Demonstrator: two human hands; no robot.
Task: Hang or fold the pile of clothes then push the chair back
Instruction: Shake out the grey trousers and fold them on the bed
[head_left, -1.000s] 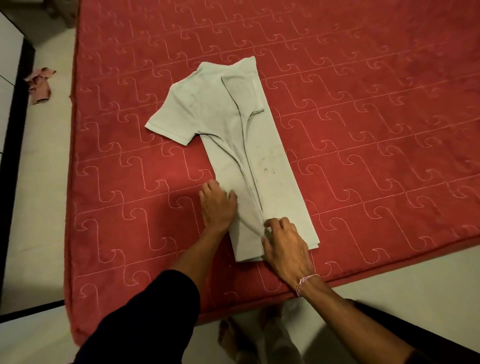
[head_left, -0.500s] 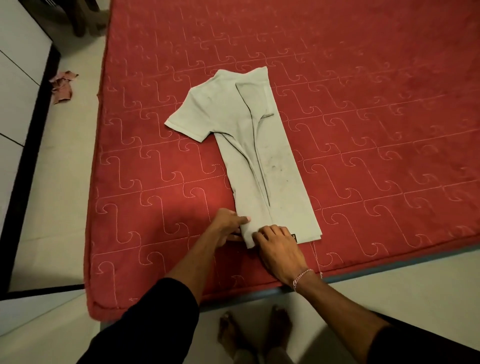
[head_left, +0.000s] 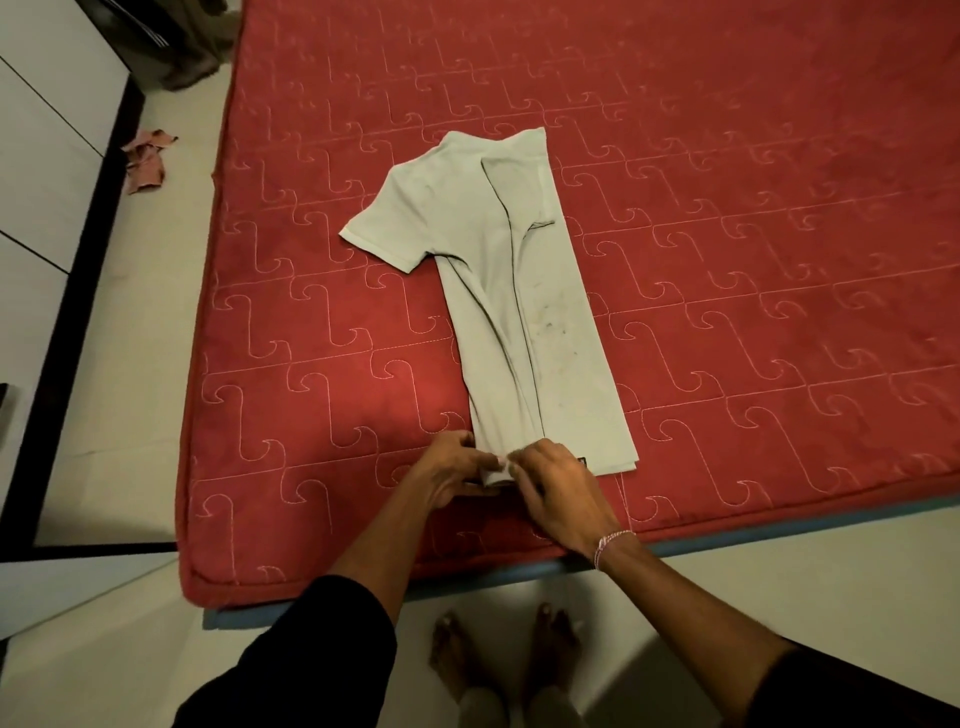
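A pale grey-green T-shirt (head_left: 561, 332) lies on the red quilted mattress (head_left: 753, 260), folded lengthwise into a narrow strip with one sleeve sticking out to the left. Its bottom hem is nearest me. My left hand (head_left: 447, 467) pinches the hem's left corner. My right hand (head_left: 558, 488) grips the hem just beside it, fingers curled over the cloth edge. The two hands nearly touch. No chair is in view.
The mattress edge runs just in front of my bare feet (head_left: 498, 660) on the pale floor. A crumpled pinkish cloth (head_left: 148, 161) lies on the floor at the left, beside a white cabinet (head_left: 36, 156) with a dark edge. Dark furniture stands at the top left.
Both hands slid down the shirt to its bottom hem and closed on it. The left hand, flat on the cloth a second ago, now pinches the corner. The camera has pulled back.
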